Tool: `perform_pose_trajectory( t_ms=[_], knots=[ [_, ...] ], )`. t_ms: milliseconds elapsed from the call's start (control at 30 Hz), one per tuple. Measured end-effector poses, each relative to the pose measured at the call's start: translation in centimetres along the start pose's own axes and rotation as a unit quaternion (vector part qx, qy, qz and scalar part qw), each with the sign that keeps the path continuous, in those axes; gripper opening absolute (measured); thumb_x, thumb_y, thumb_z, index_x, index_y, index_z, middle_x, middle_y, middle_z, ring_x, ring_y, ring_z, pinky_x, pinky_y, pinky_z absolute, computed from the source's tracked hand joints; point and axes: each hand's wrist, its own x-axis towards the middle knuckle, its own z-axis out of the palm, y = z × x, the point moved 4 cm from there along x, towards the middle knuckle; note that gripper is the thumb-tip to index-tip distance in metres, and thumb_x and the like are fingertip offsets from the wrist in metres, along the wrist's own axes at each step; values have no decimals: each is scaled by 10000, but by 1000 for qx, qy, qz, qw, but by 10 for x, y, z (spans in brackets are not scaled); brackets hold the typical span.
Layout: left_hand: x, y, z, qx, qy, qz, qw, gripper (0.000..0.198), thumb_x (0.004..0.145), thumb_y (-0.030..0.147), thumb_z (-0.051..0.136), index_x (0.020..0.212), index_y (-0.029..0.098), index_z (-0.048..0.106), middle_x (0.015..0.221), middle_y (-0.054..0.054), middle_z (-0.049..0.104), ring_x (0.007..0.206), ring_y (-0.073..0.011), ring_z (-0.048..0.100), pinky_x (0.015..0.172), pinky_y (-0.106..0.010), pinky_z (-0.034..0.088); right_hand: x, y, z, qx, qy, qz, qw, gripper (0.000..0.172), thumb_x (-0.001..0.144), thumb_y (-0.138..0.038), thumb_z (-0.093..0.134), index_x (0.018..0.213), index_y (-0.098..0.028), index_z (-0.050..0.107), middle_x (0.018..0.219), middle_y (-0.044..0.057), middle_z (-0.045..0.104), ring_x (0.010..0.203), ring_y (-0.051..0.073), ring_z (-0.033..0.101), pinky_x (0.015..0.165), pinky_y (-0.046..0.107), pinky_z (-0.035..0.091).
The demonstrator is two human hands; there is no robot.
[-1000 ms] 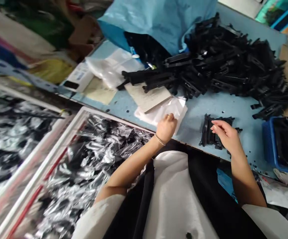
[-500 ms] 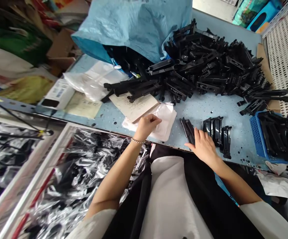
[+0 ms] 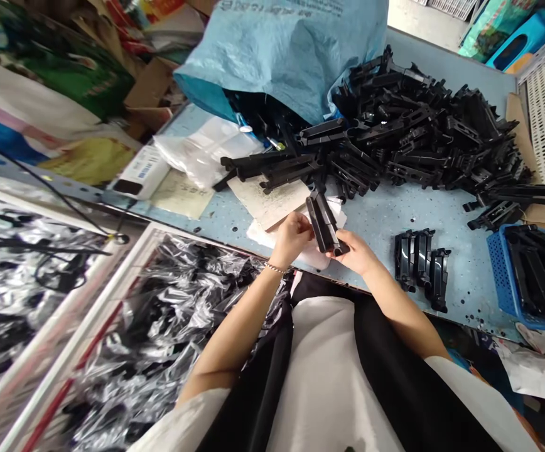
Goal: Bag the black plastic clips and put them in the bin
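My right hand (image 3: 355, 252) grips a long black plastic part (image 3: 322, 221), possibly two lying side by side, and holds it up over a stack of clear plastic bags (image 3: 316, 258). Just left of the part, my left hand (image 3: 292, 240) is closed, its fingertips pinched together at the bags. What sits between those fingers, perhaps a bag edge, is hidden. Several similar black parts (image 3: 422, 267) stand in a short row to the right. A worn paper pad or card (image 3: 272, 204) lies beyond my left hand.
Black parts (image 3: 432, 138) are heaped across the back, spilling from a blue sack (image 3: 282, 56). At right is a blue basket (image 3: 503, 279) of parts. A white box (image 3: 143, 171) and plastic bags (image 3: 201, 150) lie left. Below the table edge are bagged parts (image 3: 178, 326).
My right hand has lifted the black part from the table and carried it left, over the bags. My left hand stays pinched by the bags. The view has shifted a little.
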Motion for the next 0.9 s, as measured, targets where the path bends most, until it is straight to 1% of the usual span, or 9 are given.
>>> perform_pose_trajectory(
  t_ms=[100, 167, 233, 367, 500, 600, 700, 767, 900],
  knots=[
    [-5, 17, -19, 153, 29, 117, 981, 82, 801, 117, 577, 800, 197, 596, 812, -27, 688, 762, -161, 661, 758, -306, 565, 18, 8, -7, 54, 64, 13, 996, 228, 743, -394, 771, 846, -210, 683, 801, 17, 715, 748, 172, 633, 564, 258, 497],
    [-9, 28, -27, 264, 21, 196, 944, 224, 838, 80, 496, 841, 197, 687, 983, -72, 729, 940, -203, 679, 916, -376, 564, 18, 7, -15, 59, 83, 24, 994, 234, 734, -403, 776, 832, -215, 676, 802, 16, 719, 748, 179, 645, 567, 262, 503],
    [-10, 34, -29, 330, -9, 237, 914, 331, 843, 51, 456, 928, 189, 745, 1095, -101, 734, 1041, -236, 678, 987, -420, 553, 10, 2, -21, 33, 78, 18, 996, 255, 725, -424, 783, 821, -215, 675, 809, 18, 720, 756, 186, 655, 588, 270, 514],
    [-5, 36, -24, 314, -31, 245, 917, 432, 852, 39, 443, 1146, 152, 738, 1254, -132, 699, 1089, -228, 692, 991, -389, 574, -29, -8, -20, 14, 19, -7, 1000, 321, 775, -500, 729, 923, -216, 715, 930, 51, 754, 842, 206, 677, 674, 298, 537],
    [-16, 47, -16, 265, -38, 251, 930, 424, 887, 49, 461, 1221, 150, 703, 1293, -141, 680, 1031, -201, 717, 920, -339, 607, -59, 8, -15, 48, -50, 127, 989, 443, 829, -562, 624, 1012, -172, 726, 956, 115, 767, 768, 207, 673, 605, 297, 527],
    [-53, 61, 3, 246, -77, 319, 912, 474, 930, 31, 435, 1336, 173, 635, 1334, -140, 656, 1201, -216, 671, 1028, -353, 577, -55, 24, -14, 78, -50, 183, 979, 489, 834, -578, 595, 1006, -138, 722, 874, 99, 750, 677, 157, 637, 531, 239, 499],
    [-96, 67, 30, 227, -157, 387, 880, 620, 943, 5, 412, 1517, 233, 462, 1385, -123, 623, 1277, -203, 636, 1082, -339, 559, -40, 28, -19, 79, 42, 87, 992, 380, 799, -550, 653, 900, -186, 697, 829, 37, 733, 699, 137, 642, 605, 224, 549],
    [-112, 62, 43, 230, -186, 393, 871, 740, 933, -16, 397, 1610, 268, 303, 1450, -132, 570, 1342, -221, 593, 1106, -355, 546, -39, 24, -21, 43, 102, 7, 994, 323, 777, -512, 715, 899, -216, 677, 836, 2, 727, 754, 143, 658, 676, 231, 574],
    [-111, 42, 52, 275, -195, 356, 871, 876, 909, 6, 453, 1657, 308, 112, 1651, -193, 309, 1353, -318, 586, 1000, -417, 613, -54, 9, -17, -106, 155, -111, 976, 473, 849, -465, 713, 1261, -267, 592, 1145, 14, 721, 1036, 184, 674, 848, 286, 580]
  ],
)
